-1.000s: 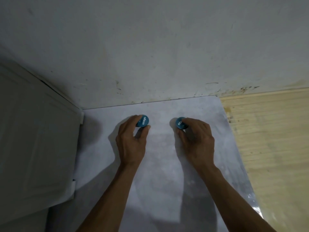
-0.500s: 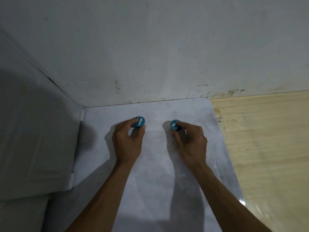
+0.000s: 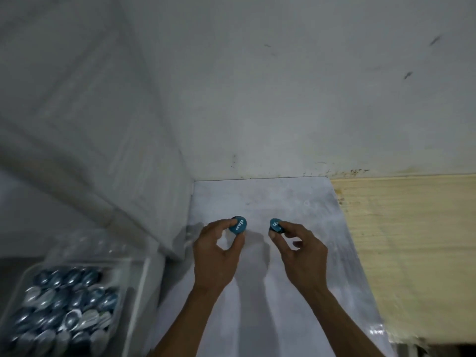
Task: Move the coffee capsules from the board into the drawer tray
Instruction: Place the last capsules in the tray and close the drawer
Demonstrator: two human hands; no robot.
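Each hand pinches one blue coffee capsule between thumb and fingertips above the pale grey board. The left hand holds the left capsule; the right hand holds the right capsule. Since half a second ago the view has swung left and the hands sit lower in frame. A clear drawer tray, full of blurred blue and silver capsules, now shows at lower left, beside the board.
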